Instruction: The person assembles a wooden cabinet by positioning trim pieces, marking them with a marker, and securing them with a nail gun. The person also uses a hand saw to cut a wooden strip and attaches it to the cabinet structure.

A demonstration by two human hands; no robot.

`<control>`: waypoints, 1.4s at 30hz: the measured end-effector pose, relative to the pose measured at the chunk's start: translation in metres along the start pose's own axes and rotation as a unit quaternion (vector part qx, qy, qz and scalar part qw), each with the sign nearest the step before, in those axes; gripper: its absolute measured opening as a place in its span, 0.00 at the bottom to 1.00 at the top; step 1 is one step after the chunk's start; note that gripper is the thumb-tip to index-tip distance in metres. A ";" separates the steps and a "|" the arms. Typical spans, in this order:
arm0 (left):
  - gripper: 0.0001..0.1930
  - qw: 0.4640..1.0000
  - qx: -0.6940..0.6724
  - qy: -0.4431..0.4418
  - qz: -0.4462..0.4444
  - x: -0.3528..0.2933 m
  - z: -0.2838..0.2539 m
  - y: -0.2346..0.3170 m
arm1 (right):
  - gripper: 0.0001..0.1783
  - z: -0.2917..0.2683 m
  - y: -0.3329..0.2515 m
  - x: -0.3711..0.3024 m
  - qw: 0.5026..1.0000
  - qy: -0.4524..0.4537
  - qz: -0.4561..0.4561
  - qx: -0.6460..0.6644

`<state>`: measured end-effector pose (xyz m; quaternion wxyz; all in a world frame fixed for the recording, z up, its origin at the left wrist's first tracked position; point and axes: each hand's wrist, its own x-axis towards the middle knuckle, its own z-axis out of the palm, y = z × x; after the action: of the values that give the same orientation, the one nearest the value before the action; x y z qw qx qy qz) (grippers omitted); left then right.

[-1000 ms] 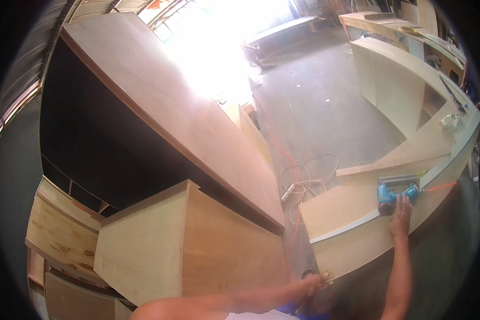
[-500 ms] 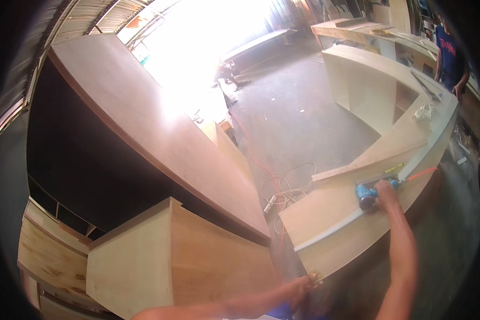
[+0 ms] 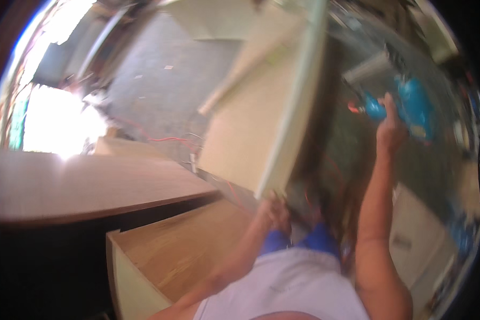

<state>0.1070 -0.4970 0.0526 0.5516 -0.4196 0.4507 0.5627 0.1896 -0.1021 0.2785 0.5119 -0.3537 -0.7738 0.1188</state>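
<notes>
My right hand (image 3: pixel 392 125) is closed around the handle of a blue electric planer (image 3: pixel 417 109), held in the air to the right of the workpiece and tilted. The planer is smeared by motion, and an orange-red cord end (image 3: pixel 353 108) shows at its handle. In front of me lies a long pale plywood panel (image 3: pixel 250 128), with a light strip (image 3: pixel 290 117) running lengthwise along it. At the panel's near corner, my left hand (image 3: pixel 276 213) is closed on the edge; its fingers are blurred.
A large brown-topped panel (image 3: pixel 90 186) with a dark side stands at left. Below it sits a plywood box (image 3: pixel 181 250). A red cable (image 3: pixel 170 140) crosses the grey floor (image 3: pixel 165 80). Pale boards (image 3: pixel 418 234) lean at the lower right.
My right hand has lifted the planer off the panel and swung it out to the right. The view has turned and tilted down toward my body. My left hand stays at the panel's near corner.
</notes>
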 end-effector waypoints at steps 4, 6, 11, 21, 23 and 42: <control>0.10 0.989 -0.118 -0.053 0.068 -0.001 0.018 0.010 | 0.11 -0.071 0.047 -0.071 0.913 0.003 0.308 0.268; 0.18 0.994 -0.087 0.010 0.064 -0.001 0.014 0.021 | 0.14 -0.084 0.043 -0.118 0.841 -0.004 0.453 0.295; 0.26 0.992 -0.058 0.053 0.097 -0.021 0.040 0.024 | 0.08 -0.056 0.053 -0.280 0.690 -0.118 0.687 0.195; 0.25 0.996 -0.007 0.021 0.088 -0.019 0.031 0.039 | 0.29 0.074 -0.019 -0.411 0.579 -0.301 0.730 0.205; 0.23 0.996 0.016 -0.015 0.083 -0.009 0.025 0.034 | 0.32 0.088 -0.018 -0.428 0.611 -0.295 0.698 0.228; 0.16 0.145 0.801 -0.036 0.580 0.011 0.036 0.071 | 0.27 0.145 -0.012 -0.489 0.678 -0.318 0.582 0.316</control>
<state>0.0366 -0.4582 0.0541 0.1063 0.6626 0.7393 0.0558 0.1683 -0.4119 -0.1261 0.1441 -0.4909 -0.4442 0.7355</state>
